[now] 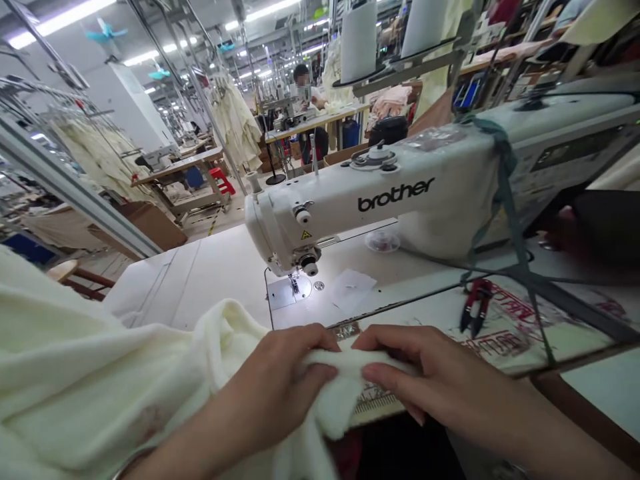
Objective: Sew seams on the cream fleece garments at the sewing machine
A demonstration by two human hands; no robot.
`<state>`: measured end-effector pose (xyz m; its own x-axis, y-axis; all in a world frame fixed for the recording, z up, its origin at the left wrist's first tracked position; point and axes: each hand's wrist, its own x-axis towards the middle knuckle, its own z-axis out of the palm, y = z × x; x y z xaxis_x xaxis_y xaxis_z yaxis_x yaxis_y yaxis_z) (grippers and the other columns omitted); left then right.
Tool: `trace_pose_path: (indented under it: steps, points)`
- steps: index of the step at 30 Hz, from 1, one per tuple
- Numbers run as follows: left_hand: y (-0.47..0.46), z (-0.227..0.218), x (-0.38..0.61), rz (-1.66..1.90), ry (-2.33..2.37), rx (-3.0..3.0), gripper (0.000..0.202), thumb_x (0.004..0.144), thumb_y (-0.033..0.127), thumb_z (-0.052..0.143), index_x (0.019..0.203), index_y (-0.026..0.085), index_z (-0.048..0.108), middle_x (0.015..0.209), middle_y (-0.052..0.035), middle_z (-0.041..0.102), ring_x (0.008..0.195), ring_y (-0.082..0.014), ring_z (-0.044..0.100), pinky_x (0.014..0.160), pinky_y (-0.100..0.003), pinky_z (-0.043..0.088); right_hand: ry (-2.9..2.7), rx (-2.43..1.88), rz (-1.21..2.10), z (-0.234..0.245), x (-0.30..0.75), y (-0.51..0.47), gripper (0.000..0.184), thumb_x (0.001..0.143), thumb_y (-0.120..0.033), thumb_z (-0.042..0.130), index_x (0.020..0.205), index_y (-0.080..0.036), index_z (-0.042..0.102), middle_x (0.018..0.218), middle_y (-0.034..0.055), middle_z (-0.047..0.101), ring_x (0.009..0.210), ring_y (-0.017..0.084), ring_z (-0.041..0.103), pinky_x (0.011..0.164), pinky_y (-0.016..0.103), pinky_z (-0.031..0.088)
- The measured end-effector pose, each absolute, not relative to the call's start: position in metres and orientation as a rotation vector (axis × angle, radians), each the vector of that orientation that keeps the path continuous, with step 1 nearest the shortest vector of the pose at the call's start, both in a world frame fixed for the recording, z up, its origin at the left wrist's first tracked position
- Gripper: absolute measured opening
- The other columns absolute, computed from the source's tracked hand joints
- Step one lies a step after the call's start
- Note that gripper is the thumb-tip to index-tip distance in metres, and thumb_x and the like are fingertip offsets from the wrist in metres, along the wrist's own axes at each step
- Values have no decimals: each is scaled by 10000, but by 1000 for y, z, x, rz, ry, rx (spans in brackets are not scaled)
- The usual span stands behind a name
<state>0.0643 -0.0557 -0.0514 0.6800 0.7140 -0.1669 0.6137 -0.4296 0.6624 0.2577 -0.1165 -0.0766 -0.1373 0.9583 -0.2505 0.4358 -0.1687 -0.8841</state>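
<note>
Cream fabric (345, 363) is pinched between both hands in front of the sewing machine. My left hand (285, 373) is closed on it, thumb below and fingers on top. A short way to the right, my right hand (415, 367) grips the same piece in a like pinch. The bulk of the cloth spreads out to the left, and a loose end hangs below the hands. Beyond them stands a white sewing machine (350, 193), its lit needle and presser foot (294, 285) apart from the cloth.
Red-handled thread snips (476, 307) lie on the right of the sewing table (170, 287). Near the needle are a small translucent sheet (353, 288) and a metal bobbin (319, 286). Thread cones (359, 43) stand above the machine. Another person (305, 93) sits at a machine farther back.
</note>
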Motion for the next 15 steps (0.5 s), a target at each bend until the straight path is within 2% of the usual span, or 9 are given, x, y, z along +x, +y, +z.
trace_pose_path:
  steps: [5,7,10,12,14,15]
  points:
    - [-28,-54,61,147,896,2184,131,820,324,578,846,215,645,798,27,669,745,-116,585,703,-228,430,-1558,-1592,1227,-87,247,-109,188,813,-256,520,930,-230,666,800,-20,653,560,97,540,521,196,384]
    - [-18,-58,57,204,823,2273,112,821,287,572,846,204,644,892,-6,659,812,-125,589,757,-242,437,-1557,-1604,1194,-90,240,-101,217,813,-249,514,963,-222,669,790,-13,655,573,107,545,516,199,381]
    - [-2,-63,50,198,728,2342,128,854,267,515,884,199,619,1071,-44,615,929,-145,575,849,-272,427,-1574,-1589,1189,-94,230,-83,236,820,-228,485,976,-203,660,697,-23,619,492,96,495,488,206,367]
    - [9,-67,46,124,767,2319,148,876,276,475,903,200,599,969,-29,644,851,-138,581,807,-270,429,-1582,-1563,1189,-96,225,-70,214,816,-200,464,915,-196,654,676,-27,602,479,94,486,476,206,359]
    - [18,-70,44,103,861,2257,141,864,300,493,886,198,588,796,6,641,730,-123,567,724,-249,420,-1563,-1539,1236,-98,223,-57,186,804,-174,451,829,-189,636,666,-25,600,504,99,502,482,202,364]
    - [21,-72,44,126,922,2214,138,846,311,517,884,197,586,776,14,634,713,-120,561,698,-241,412,-1554,-1533,1254,-99,222,-51,175,794,-163,450,791,-187,623,666,-22,600,535,105,517,496,201,370]
